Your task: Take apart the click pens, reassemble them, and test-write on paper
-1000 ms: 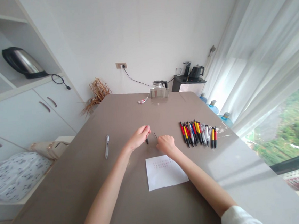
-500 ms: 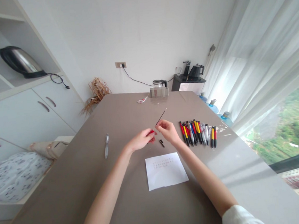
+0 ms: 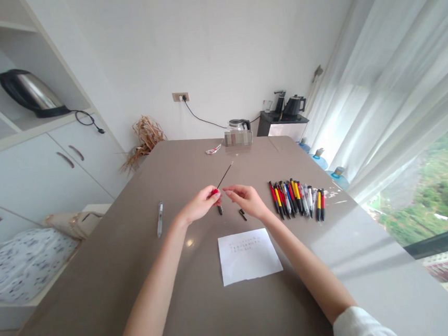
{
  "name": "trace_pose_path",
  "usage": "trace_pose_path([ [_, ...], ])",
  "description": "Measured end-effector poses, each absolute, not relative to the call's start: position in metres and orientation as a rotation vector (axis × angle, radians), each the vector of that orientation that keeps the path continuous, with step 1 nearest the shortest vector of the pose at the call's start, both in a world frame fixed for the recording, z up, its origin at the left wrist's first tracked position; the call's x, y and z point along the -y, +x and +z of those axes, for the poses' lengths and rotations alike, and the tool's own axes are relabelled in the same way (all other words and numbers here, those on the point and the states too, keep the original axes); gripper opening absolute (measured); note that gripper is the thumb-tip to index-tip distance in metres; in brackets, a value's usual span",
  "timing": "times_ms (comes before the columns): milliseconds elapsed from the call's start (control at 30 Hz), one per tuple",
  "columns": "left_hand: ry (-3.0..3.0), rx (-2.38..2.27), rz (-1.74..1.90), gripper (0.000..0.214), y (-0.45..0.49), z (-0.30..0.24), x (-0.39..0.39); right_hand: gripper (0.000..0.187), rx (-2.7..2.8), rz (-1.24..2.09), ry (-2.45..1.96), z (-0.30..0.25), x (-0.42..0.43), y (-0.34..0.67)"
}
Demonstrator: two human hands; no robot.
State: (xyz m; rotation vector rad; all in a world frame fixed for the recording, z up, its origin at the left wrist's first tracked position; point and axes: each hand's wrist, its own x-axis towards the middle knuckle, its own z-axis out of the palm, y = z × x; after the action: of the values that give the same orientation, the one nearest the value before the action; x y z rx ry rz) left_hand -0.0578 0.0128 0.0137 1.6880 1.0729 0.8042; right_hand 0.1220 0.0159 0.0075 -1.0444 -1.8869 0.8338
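Observation:
My left hand (image 3: 201,204) is closed around a red pen barrel (image 3: 215,192), most of it hidden by the fingers. A thin dark pen refill (image 3: 225,174) rises at a slant from that hand, its tip up and to the right. Just to the right is my right hand (image 3: 249,198), fingers stretched toward the barrel, apart from the refill and with nothing visible in them. Below the hands on the table are a small black pen part (image 3: 242,214) and another dark piece (image 3: 220,210), partly covered by my left hand.
Several pens (image 3: 295,198) in red, yellow, white and black lie in a row at right. A clear pen (image 3: 160,219) lies at left. Nearer me is a white paper (image 3: 250,262) with handwriting. At the table's far edge stand a glass pot (image 3: 238,125) and a wrapper (image 3: 213,149).
The refill has passed from my right hand to my left and shifted left. My left hand has moved slightly left, my right fingers have loosened, and a dark piece below now shows.

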Motion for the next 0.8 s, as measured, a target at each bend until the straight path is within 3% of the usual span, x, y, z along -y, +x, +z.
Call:
trace_pose_path([
  [233, 1.800, -1.112, 0.843, 0.028, -0.059, 0.018, -0.012, 0.038, 1.896, 0.791, -1.119, 0.002, -0.017, 0.121],
  [433, 1.678, -1.102, 1.062, 0.027, -0.056, 0.021, -0.013, 0.035, 2.059, 0.547, -1.551, -0.014, -0.030, 0.102],
  [567, 1.634, -1.088, 1.109, 0.029, -0.055, 0.020, -0.014, 0.046, 2.332, 0.420, -1.749, -0.027, -0.035, 0.077],
  [800, 1.632, -1.072, 1.061, 0.031, -0.056, 0.020, -0.013, 0.022, 2.522, 0.343, -1.857, -0.031, -0.046, 0.061],
])
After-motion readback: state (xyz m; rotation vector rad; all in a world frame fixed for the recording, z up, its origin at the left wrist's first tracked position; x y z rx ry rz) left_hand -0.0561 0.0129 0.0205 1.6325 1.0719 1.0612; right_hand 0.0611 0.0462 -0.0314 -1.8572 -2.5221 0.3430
